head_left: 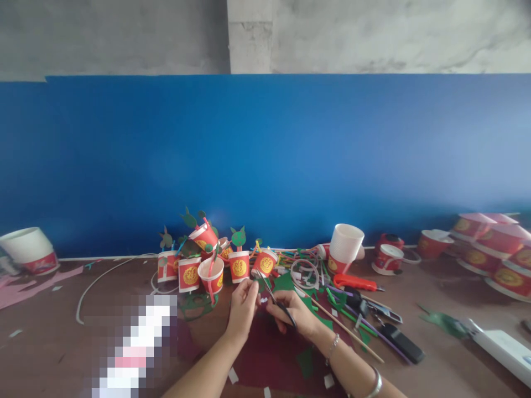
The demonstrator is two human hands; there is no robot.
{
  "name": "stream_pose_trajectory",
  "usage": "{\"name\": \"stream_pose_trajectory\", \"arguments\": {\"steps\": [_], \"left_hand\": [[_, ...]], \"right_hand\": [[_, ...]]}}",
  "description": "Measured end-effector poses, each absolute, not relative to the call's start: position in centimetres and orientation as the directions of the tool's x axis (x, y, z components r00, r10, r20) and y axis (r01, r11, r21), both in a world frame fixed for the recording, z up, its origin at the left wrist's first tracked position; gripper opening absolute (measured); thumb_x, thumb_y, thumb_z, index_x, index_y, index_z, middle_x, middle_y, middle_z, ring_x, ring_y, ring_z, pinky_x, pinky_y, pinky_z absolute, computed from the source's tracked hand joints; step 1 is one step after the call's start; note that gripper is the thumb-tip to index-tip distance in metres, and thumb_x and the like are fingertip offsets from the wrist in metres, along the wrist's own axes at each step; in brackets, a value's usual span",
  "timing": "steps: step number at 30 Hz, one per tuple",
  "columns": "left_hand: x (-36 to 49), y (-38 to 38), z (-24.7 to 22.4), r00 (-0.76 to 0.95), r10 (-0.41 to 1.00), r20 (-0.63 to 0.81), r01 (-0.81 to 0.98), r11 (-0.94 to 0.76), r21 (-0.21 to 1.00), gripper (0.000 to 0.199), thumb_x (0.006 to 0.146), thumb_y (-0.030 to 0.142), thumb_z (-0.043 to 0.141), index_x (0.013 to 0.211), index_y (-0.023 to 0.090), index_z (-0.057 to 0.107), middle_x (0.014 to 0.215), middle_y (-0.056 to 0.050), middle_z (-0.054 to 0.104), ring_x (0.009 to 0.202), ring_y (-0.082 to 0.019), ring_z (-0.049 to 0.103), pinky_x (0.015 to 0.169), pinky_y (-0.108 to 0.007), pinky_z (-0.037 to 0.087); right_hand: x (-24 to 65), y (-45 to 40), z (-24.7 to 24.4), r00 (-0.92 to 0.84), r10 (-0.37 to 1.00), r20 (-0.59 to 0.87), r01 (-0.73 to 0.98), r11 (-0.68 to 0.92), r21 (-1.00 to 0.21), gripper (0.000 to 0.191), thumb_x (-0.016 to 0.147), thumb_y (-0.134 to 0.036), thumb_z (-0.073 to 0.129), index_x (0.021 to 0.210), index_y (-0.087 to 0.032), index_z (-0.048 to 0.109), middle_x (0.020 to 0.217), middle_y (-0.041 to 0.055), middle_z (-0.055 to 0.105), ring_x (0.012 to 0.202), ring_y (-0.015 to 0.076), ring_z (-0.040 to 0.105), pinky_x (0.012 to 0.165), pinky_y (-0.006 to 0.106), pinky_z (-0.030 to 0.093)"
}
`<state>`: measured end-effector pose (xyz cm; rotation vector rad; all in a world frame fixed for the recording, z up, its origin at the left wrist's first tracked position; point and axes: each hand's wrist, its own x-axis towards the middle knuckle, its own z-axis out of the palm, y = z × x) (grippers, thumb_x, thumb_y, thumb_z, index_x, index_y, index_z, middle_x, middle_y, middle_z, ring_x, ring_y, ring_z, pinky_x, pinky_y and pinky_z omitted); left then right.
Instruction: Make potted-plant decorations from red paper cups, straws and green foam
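Observation:
My right hand [292, 314] is closed around black-handled scissors [266, 281], whose slim blades point up and left. Opposite it, my left hand [243, 309] has thumb and fingers pinched together beside the blade tips. A small bit of green paper [261, 283] shows at those fingertips, partly hidden by the hand. Just beyond my hands stand red-and-white paper cups with yellow emblems, among them an upright cup [239, 267] with a green cat-eared cutout [238, 236] above it and a tilted cup [264, 262]. Larger green paper scraps [284, 282] lie behind the scissors.
Right of my hands are a wooden stick [346, 329], an orange-handled tool [359, 283], keys with a black fob [402, 342] and a tall cup stack [345, 246]. More cups [512, 276] are piled far right. A blue panel [265, 160] rises behind the table.

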<state>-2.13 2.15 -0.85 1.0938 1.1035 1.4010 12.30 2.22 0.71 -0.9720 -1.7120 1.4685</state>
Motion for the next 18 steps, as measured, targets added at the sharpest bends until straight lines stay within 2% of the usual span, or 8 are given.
{"name": "stream_pose_trajectory", "arguments": {"steps": [3, 8, 18], "left_hand": [[-1.98, 1.91, -0.42, -0.026, 0.999, 0.036, -0.212, -0.041, 0.976, 0.039, 0.074, 0.053, 0.058, 0.063, 0.019, 0.043, 0.048, 0.009, 0.036, 0.04, -0.005, 0.028, 0.041, -0.018, 0.021], [-1.73, 1.59, -0.05, 0.073, 0.997, 0.038, -0.259, -0.018, 0.966, 0.033, 0.073, 0.048, 0.062, 0.071, 0.017, 0.051, 0.052, 0.007, 0.043, 0.043, -0.005, 0.031, 0.042, -0.018, 0.022], [-1.9, 1.32, 0.24, 0.127, 0.992, 0.006, -0.343, 0.038, 0.938, 0.027, 0.074, 0.037, 0.061, 0.064, 0.017, 0.046, 0.052, 0.007, 0.042, 0.046, -0.005, 0.033, 0.044, -0.015, 0.024]], "right_hand": [[12.22, 2.3, 0.51, -0.488, 0.872, 0.037, 0.075, 0.085, -0.994, 0.039, 0.072, -0.052, 0.063, 0.062, -0.016, 0.052, 0.038, -0.0061, 0.049, 0.032, 0.0064, 0.041, 0.037, 0.018, 0.029], [12.08, 2.38, 0.39, -0.478, 0.878, 0.035, 0.052, 0.068, -0.996, 0.038, 0.068, -0.051, 0.067, 0.065, -0.016, 0.054, 0.038, -0.0068, 0.048, 0.032, 0.0066, 0.041, 0.036, 0.018, 0.029], [12.1, 2.1, 0.8, -0.496, 0.868, 0.006, 0.077, 0.051, -0.996, 0.039, 0.07, -0.053, 0.064, 0.068, -0.015, 0.056, 0.04, -0.0059, 0.051, 0.035, 0.0073, 0.044, 0.039, 0.019, 0.031]]}}
